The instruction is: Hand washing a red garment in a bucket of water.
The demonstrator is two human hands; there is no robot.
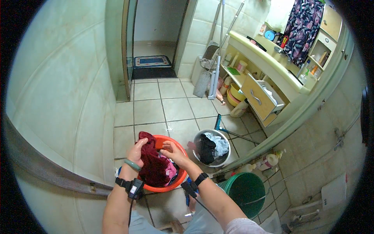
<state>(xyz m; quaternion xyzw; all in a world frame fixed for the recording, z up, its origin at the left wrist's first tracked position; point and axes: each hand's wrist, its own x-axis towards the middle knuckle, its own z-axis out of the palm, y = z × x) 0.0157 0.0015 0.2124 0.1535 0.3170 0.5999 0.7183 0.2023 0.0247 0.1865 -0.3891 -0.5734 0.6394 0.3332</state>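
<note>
My left hand (137, 150), with a green bangle at the wrist, is closed on a dark red plush cloth (152, 166) that hangs into an orange-red plastic basin (181, 180). Over the basin's right side is my right hand (173, 152), its fingers apart and curled, holding nothing that I can see. Pink fabric (171, 169) and other dark pieces lie in the basin under the red cloth. To the right stands a metal basin (228, 155) with a black garment (206, 149) and a light blue garment (219, 144) in it.
A green bucket (245, 193) stands right of my legs. A squeegee (233, 134) lies on the tiled floor (149, 111) behind the metal basin. Mops (214, 77), bottles and yellow basins (237, 93) stand by a counter with a pulled-out drawer (258, 95). A doorway with a mat (152, 62) is ahead.
</note>
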